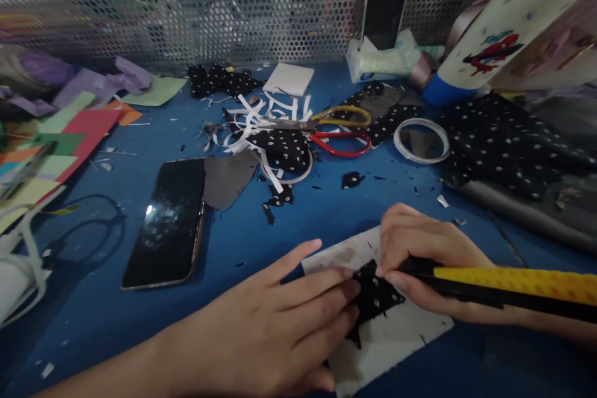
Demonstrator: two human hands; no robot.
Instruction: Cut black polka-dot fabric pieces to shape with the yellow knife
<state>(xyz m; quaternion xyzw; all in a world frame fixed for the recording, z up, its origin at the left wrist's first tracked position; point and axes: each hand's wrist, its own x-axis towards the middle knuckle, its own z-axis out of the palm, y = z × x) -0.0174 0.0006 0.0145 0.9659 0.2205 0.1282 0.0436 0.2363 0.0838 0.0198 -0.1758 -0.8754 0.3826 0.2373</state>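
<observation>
the blue worktop [289,224] carried everything, closed off at the back by a perforated metal screen [186,6] far beyond both grips. up and to the right of the right grip lay a big bottle [494,31] with a red cartoon figure, tipped on its side; what it held could not be seen. just beyond that grip a large piece of black dotted cloth [504,137] was spread out. well left of the left grip sat a loose pile of coloured paper [69,137], and nearer, just beyond and left of it, a dark phone [168,221] lay face up. the left hand [275,323] lay flat, grip released, with the fingertips pressing on a black dotted scrap [375,295], probably to stop it sliding. the right hand [429,255] was clenched around a yellow craft knife [513,286], held low like a pen with its tip at the scrap's right edge, which looked like a steady hold for fine work. under both grips lay a white card [396,336], likely sparing the worktop. further beyond the grips were scissors [336,130] with yellow and red handles, a tape ring [421,141], and a tissue pack [380,59] with one tissue poking out. the scrap sat on the card between the two grips.
</observation>
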